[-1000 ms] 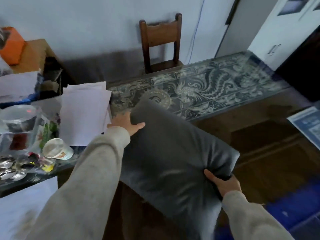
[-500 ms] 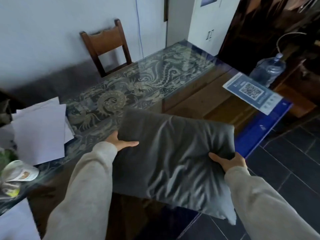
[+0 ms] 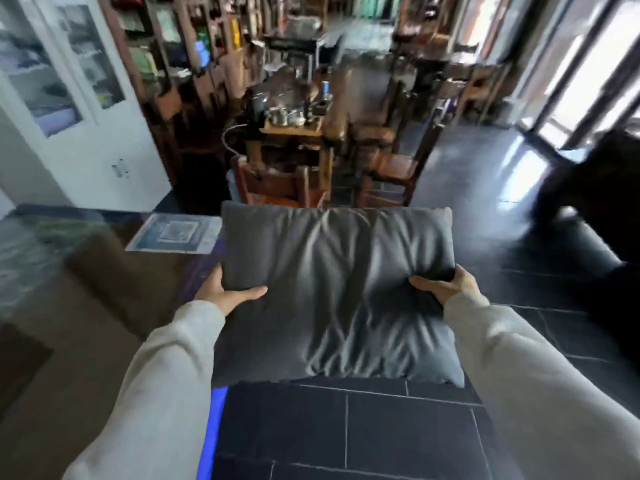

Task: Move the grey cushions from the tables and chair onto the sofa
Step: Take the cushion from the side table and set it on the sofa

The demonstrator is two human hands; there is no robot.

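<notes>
Cushion (image 3: 337, 292) is held flat over the floor (image 3: 346, 427), just off the bench (image 3: 104, 271) edge — left hand (image 3: 225, 294) and right hand (image 3: 443, 287) are clamped on opposite sides, likely for a level carry. Sofa is not clearly made out.

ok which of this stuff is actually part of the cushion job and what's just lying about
Part of the job: grey cushion, left hand, right hand.

Just lying about: printed sheet on the glass table, wooden chairs, white cabinet.
</notes>
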